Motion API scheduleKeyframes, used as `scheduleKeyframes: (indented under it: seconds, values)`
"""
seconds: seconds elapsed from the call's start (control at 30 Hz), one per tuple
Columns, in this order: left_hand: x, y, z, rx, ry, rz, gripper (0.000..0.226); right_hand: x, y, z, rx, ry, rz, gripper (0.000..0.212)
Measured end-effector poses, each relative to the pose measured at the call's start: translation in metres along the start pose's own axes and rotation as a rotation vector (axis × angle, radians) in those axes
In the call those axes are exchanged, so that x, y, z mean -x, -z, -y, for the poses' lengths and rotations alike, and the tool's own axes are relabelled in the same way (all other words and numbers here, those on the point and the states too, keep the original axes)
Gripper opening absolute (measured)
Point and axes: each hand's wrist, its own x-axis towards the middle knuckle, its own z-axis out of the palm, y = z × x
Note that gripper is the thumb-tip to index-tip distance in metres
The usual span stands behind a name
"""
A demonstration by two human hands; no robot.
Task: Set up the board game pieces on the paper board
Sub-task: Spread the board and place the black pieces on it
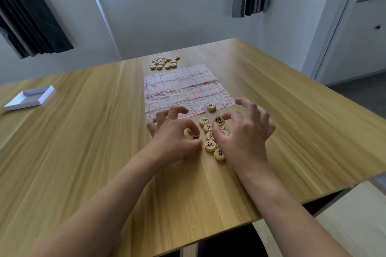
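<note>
A creased paper board [183, 87] with a red grid lies on the wooden table [83, 131]. One round wooden piece [211, 106] stands on the board's near right edge. Several black-lettered pieces [210, 137] are bunched just in front of the board. My left hand [173, 131] hovers at the left of this bunch, thumb and forefinger pinching a piece [195, 137]. My right hand [244, 131] is over the right of the bunch, its forefinger and thumb pinching a raised piece [218, 120], other fingers spread. Several more pieces [164, 62] lie heaped beyond the board's far edge.
A shallow white box lid [29, 98] lies at the table's far left. The table's right edge runs diagonally near my right arm. A window and dark curtains stand behind the table.
</note>
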Motion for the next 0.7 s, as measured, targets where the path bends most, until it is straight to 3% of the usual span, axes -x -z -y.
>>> scheduleKeyframes:
  seconds: [0.33, 0.7]
  values:
    - [0.006, -0.001, 0.005, -0.021, 0.006, -0.028, 0.028, 0.000, -0.001, 0.000, -0.004, -0.002, 0.009, 0.021]
    - [-0.008, 0.025, 0.020, 0.005, -0.186, -0.162, 0.015, -0.014, 0.002, 0.007, -0.032, 0.008, 0.057, 0.021]
